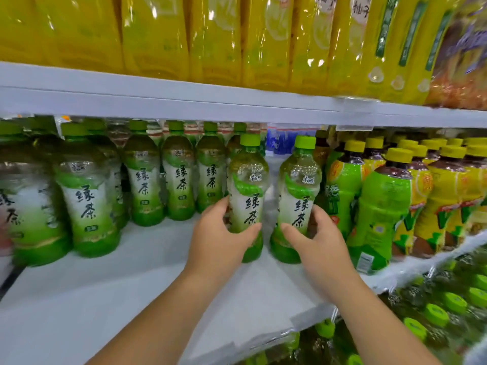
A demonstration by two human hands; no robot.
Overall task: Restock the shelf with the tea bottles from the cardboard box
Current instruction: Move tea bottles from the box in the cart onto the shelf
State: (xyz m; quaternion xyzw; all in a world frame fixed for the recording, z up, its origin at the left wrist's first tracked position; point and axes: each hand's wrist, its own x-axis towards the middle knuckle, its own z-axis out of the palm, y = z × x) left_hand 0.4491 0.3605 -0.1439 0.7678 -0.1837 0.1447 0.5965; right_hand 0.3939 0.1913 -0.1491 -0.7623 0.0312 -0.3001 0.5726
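My left hand (220,238) grips one green tea bottle (247,180) around its lower half. My right hand (316,241) grips a second green tea bottle (299,185) the same way. Both bottles stand upright, side by side, on the white middle shelf (131,285), with light green caps and green-and-white labels. More green tea bottles (145,175) stand in a row behind and to the left. The cardboard box is out of view.
Yellow-capped green and yellow bottles (382,206) crowd the shelf just right of my right hand. Yellow cartons (210,35) fill the upper shelf. Shrink-wrapped green-capped bottles (448,304) sit on the shelf below at right. Bare white shelf surface lies in front.
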